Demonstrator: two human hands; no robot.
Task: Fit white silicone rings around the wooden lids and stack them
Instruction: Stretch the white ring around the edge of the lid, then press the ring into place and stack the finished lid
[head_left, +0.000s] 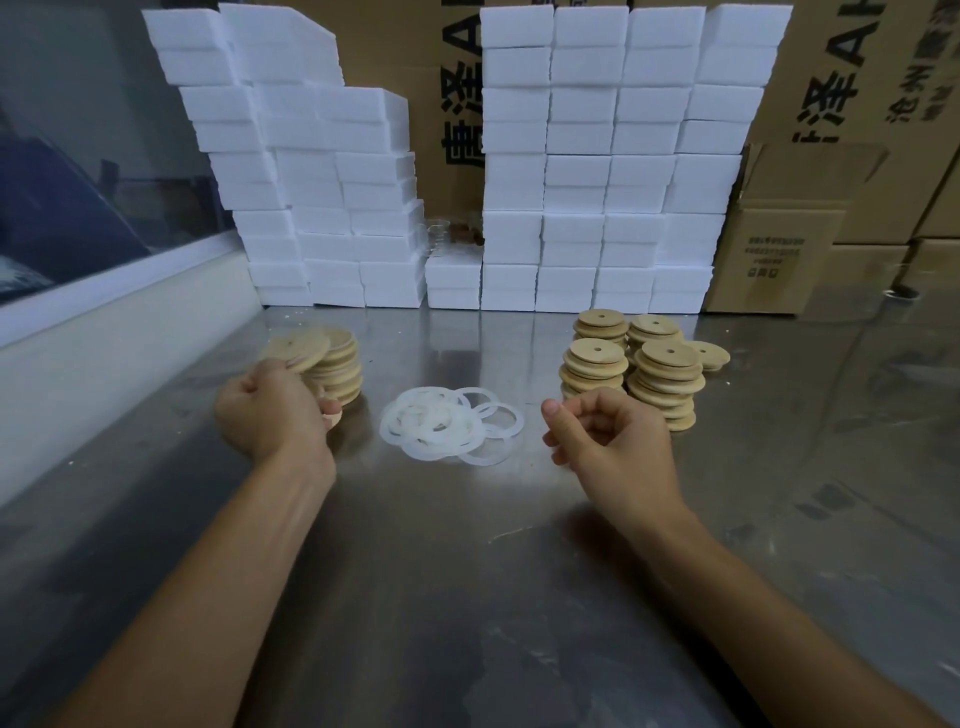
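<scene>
The left hand (270, 405) grasps 1 wooden lid (297, 351), blurred, tilted up above its curled fingers and right beside the left stack of lids (340, 371), which stands just behind those fingers. Whether this lid already wears a ring I cannot tell. The right hand (605, 434) is loosely curled with nothing in it, thumb pointing toward the pile of white rings (449, 423) that lies on the steel table (467, 597) between the 2 hands, near the right thumb tip. Just beyond the right fingers stand 4 more stacks of lids (636, 369), with 1 loose lid (707, 355) behind them.

The step in hand looks like fetching a lid for fitting, or setting 1 down. The next move likely calls for the free right fingers to pinch a single ring out of the tangled pile, then stretch it evenly round the lid's edge.
</scene>
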